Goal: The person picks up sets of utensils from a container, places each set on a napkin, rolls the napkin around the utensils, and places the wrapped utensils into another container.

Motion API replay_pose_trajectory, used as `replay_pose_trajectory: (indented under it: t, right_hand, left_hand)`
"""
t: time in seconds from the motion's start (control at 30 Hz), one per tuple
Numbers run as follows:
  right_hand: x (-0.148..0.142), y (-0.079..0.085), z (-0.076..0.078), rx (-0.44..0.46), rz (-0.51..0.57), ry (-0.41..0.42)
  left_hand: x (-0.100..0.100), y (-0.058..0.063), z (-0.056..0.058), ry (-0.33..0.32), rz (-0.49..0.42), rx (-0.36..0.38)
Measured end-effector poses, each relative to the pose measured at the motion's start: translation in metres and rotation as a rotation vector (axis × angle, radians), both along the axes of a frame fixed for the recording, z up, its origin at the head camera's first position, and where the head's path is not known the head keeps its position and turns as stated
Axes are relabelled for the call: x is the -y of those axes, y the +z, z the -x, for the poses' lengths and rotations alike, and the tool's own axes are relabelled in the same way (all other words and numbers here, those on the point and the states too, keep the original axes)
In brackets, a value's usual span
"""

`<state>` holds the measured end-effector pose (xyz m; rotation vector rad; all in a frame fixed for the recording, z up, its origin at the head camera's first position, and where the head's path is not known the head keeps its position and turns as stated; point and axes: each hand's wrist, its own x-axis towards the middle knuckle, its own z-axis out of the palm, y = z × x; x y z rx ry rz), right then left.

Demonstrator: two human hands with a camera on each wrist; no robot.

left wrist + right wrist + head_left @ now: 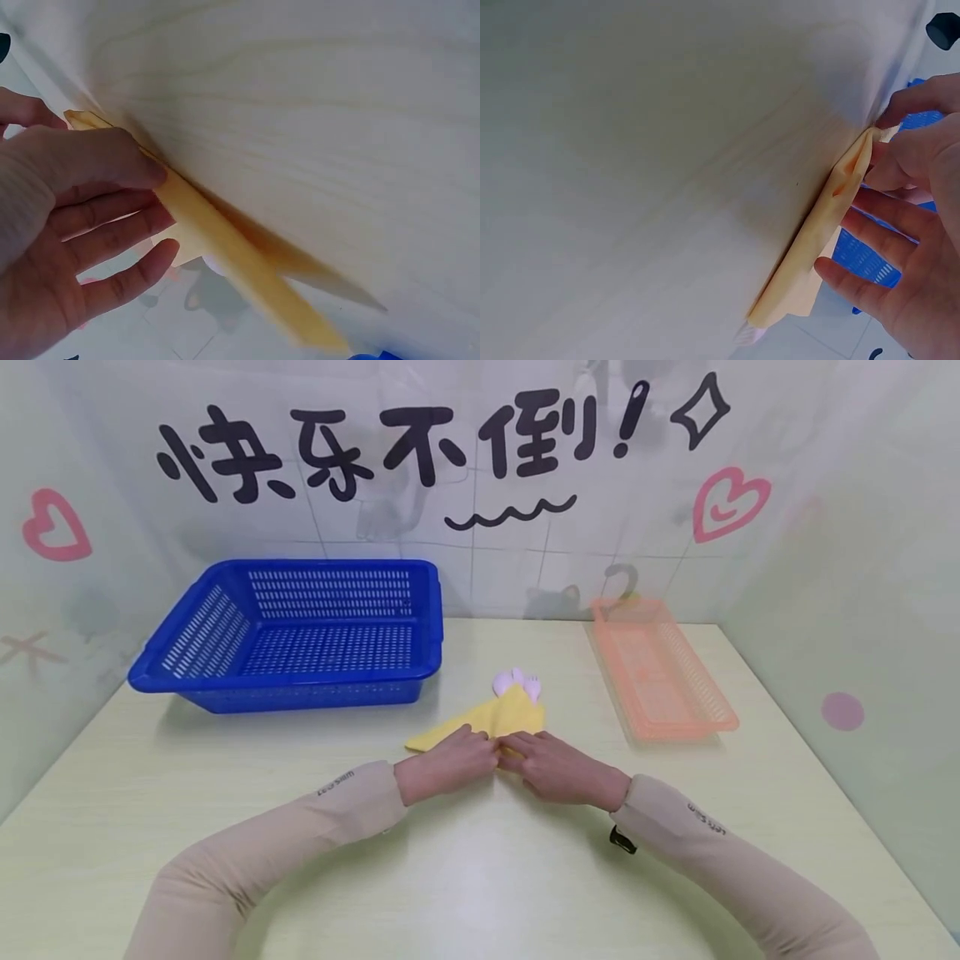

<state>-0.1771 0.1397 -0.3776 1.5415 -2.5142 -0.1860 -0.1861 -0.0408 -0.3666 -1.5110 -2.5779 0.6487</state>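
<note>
Yellow cloth (517, 717), just one piece, lies folded near the middle of one light wood-grain table (495, 902), with a long point reaching out toward eight o'clock. Counting the hours from the cloth in the head view, one pale sheet (472, 377) hangs at twelve o'clock behind the table, carrying four big black characters. Two baskets stand on the table, both well apart from the cloth: one big blue basket (285, 683) at ten o'clock and one smaller pink basket (678, 727) at two o'clock. Two beige sleeves (292, 827) come in from seven and five o'clock. Two hands hold the cloth's near edge, their fingertips close together at six o'clock. The left hand (453, 762) pinches the fold with its thumb pressed against it, the lower fingers spread loosely beneath. The right hand (562, 768) pinches the same edge between thumb and finger, its three lower fingers straighter and held apart. Three pale pink utensils poke out past the far edge, partly covered by the cloth: one spoon (501, 683) at eleven o'clock, one fork (532, 689) at one, and between them a third piece (517, 676), perhaps a knife, though little of it shows.
</note>
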Motion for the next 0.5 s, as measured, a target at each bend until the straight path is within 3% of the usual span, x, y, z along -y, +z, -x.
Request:
replay_pose_trajectory:
  t: [0.27,0.5]
  right_hand:
    - [-0.0001,0.0009,-0.0010,0.026,0.004,-0.015]
    - [0.0015,0.0005,-0.0009,0.051,0.003,-0.026]
  left_hand:
    - [0.0027,-0.0013,0.0003,0.059,-0.024,0.030]
    - [0.0056,-0.0039,0.0044,0.049,-0.061,0.014]
